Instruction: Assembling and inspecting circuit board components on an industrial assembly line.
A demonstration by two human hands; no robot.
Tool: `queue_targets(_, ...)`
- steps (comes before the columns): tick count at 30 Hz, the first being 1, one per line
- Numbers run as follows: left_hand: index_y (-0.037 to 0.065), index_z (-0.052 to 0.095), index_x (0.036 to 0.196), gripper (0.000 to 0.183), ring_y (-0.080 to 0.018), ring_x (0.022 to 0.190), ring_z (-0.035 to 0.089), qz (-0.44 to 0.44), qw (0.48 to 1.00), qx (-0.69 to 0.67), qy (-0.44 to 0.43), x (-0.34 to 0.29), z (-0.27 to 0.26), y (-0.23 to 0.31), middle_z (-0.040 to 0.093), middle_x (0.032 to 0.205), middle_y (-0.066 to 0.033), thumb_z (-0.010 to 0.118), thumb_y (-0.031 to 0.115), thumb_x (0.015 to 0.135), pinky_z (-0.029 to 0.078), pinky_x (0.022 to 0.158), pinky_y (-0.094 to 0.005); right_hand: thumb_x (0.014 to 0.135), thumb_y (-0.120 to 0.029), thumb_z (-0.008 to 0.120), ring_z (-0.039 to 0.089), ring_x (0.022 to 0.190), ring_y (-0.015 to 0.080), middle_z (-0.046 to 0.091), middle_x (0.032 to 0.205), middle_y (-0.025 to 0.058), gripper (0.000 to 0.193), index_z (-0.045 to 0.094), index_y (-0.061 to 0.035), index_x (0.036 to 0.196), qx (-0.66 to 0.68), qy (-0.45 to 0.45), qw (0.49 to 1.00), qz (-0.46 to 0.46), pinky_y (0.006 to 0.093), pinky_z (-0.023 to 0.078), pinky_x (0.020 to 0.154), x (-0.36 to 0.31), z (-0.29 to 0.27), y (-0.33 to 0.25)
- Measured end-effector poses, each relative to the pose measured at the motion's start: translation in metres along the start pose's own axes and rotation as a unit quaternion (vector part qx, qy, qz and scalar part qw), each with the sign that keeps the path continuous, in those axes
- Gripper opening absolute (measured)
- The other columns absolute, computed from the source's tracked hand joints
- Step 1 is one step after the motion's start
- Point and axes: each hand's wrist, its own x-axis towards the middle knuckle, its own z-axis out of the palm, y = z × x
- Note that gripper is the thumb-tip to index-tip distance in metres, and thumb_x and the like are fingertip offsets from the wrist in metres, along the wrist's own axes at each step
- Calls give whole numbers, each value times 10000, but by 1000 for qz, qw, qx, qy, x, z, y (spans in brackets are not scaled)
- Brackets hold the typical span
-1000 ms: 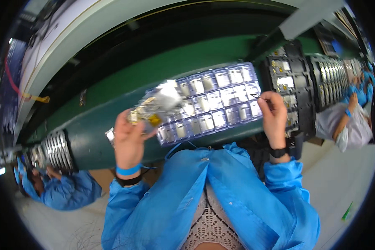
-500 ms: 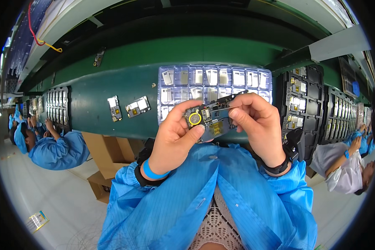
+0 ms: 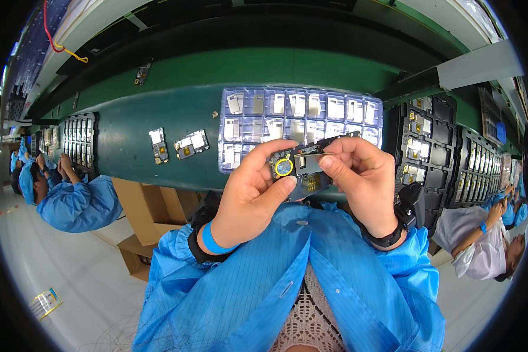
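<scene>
Left hand (image 3: pixel 246 196): thumb and index finger pinching the left end of a dark circuit board (image 3: pixel 312 185), right beside a round yellow-ringed part (image 3: pixel 284 168). Right hand (image 3: pixel 366 176): thumb and index finger pinching the right edge of a thin metal plate (image 3: pixel 310 163), over the middle of the circuit board. Contact between plate and circuit board: not possible to tell. Remaining fingers: mostly hidden, exact position not possible to tell. Location of circuit board: between both sets of fingertips, partly in front of a clear plastic tray (image 3: pixel 266 108).

Beyond the fingertips: rows of pockets in the same tray, with flat white pieces (image 3: pixel 335 107) inside. To the left of the left fingers, on the green table (image 3: pixel 123 135): two loose boards, one upright board (image 3: pixel 159 145) and one slanted board (image 3: pixel 192 144), near each other. To the right of the right fingers: a black tray (image 3: pixel 442 141), partly filled. Below and left of the left fingers: an open cardboard box (image 3: pixel 138 211). Well left of the left fingers: a co-worker in blue (image 3: pixel 79 205).
</scene>
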Motion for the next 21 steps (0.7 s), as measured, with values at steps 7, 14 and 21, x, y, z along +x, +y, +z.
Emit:
queue_targets(7, -15, 320, 1217, 413, -107, 881, 534, -3, 1000, 6, -2, -1, 0, 1, 525, 1020, -102, 430, -87, 826, 451, 751, -230, 764, -26, 630, 540, 624, 45, 608, 683, 29, 98, 586, 16, 840, 16, 3, 1000, -4, 183, 440, 563, -1, 0, 1)
queue_targets(14, -9, 328, 1215, 407, -98, 876, 529, -5, 1000, 16, -1, -1, -1, 2, 525, 1013, -96, 431, -83, 828, 444, 743, -220, 769, -16, 619, 534, 620, 41, 608, 685, 27, 85, 584, 17, 839, 8, 5, 1000, 11, 174, 429, 559, -1, 1, 0)
queue_targets(21, -22, 336, 1204, 401, -132, 924, 532, -2, 1000, 13, -8, 0, -4, 0, 520, 1051, -116, 455, -72, 824, 465, 797, -260, 771, -12, 616, 534, 623, 41, 609, 688, 27, 80, 583, 18, 838, 21, 3, 1000, 4, 174, 430, 564, 0, 2, 2)
